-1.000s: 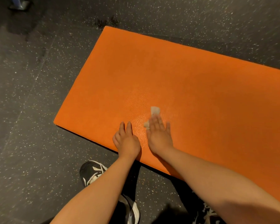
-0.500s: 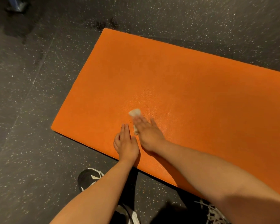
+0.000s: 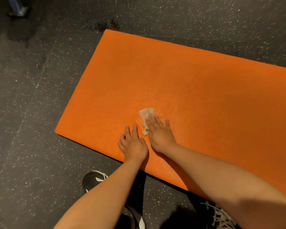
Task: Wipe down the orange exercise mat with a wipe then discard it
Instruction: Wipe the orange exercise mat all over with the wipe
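The orange exercise mat (image 3: 196,83) lies flat on the dark speckled floor, its left end in front of me. A small pale wipe (image 3: 146,115) sits on the mat near its front edge. My right hand (image 3: 160,134) presses flat on the wipe with straight, spread fingers, covering its lower part. My left hand (image 3: 133,144) rests on the mat just left of it, two fingers straight and the outer ones curled under, holding nothing. A shiny wet patch shows on the mat around the wipe.
My two black-and-white shoes (image 3: 96,179) (image 3: 221,215) stand on the floor in front of the mat. The foot of some blue equipment (image 3: 17,9) is at the far top left. A dark scuff (image 3: 106,25) marks the floor beyond the mat's corner.
My right hand slid the wipe left toward my left hand, then back to the right. My left hand stayed planted on the mat.
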A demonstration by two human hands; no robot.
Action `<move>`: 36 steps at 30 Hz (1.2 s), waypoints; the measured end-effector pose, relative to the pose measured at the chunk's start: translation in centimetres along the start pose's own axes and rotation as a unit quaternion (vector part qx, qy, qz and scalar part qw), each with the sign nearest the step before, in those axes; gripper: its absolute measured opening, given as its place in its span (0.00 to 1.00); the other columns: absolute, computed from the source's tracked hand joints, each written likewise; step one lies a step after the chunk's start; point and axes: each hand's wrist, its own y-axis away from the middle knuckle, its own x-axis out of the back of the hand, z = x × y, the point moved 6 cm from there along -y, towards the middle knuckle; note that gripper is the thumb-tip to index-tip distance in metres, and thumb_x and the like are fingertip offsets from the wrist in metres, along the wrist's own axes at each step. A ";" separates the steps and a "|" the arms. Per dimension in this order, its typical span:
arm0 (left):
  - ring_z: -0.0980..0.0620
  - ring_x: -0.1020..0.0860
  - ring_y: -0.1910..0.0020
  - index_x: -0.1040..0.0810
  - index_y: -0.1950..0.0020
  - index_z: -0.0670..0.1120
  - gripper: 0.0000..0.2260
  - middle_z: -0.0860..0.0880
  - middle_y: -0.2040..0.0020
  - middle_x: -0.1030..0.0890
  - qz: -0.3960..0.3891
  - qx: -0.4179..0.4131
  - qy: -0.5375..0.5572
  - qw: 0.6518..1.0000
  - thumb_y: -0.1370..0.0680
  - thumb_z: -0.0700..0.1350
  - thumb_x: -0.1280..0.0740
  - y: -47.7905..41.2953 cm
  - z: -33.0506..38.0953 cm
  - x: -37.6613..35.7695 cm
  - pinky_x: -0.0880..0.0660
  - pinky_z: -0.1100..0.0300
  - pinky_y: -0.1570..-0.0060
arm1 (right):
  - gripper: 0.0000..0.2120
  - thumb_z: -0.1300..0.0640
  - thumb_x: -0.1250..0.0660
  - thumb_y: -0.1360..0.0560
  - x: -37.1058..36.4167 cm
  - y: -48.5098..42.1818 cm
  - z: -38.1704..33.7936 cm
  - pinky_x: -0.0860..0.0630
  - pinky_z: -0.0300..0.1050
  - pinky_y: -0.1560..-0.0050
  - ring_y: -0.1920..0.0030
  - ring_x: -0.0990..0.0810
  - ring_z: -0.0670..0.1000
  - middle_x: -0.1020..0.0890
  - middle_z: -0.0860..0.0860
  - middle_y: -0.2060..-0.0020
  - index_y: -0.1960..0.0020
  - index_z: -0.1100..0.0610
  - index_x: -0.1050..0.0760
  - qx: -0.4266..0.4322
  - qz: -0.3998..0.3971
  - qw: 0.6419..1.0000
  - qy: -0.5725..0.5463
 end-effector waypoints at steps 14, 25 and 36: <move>0.42 0.50 0.21 0.42 0.19 0.55 0.25 0.50 0.18 0.48 0.008 -0.059 0.008 0.998 0.16 0.46 0.43 -1.6 3.0 0.3 0.53 0.45 0.25 | 0.28 0.52 0.54 0.14 3.0 -1.6 4.9 0.64 0.64 0.23 0.20 0.67 0.52 0.63 0.48 0.18 0.17 0.51 0.61 -0.138 0.050 0.989 -0.023; 0.44 0.51 0.21 0.47 0.18 0.54 0.26 0.52 0.17 0.53 -0.008 -0.123 -0.035 0.992 0.16 0.49 0.45 -4.0 5.0 -0.5 0.53 0.45 0.24 | 0.29 0.52 0.50 0.14 4.1 -3.3 7.4 0.64 0.64 0.23 0.19 0.66 0.53 0.61 0.48 0.18 0.17 0.50 0.57 -0.135 0.076 0.988 0.004; 0.43 0.56 0.20 0.51 0.17 0.54 0.28 0.51 0.17 0.57 -0.068 -0.116 -0.048 0.990 0.16 0.49 0.44 -3.6 5.7 -0.1 0.55 0.44 0.23 | 0.28 0.51 0.51 0.14 2.9 -1.9 4.3 0.66 0.62 0.22 0.20 0.68 0.51 0.62 0.45 0.19 0.17 0.48 0.58 -0.019 0.005 1.000 0.019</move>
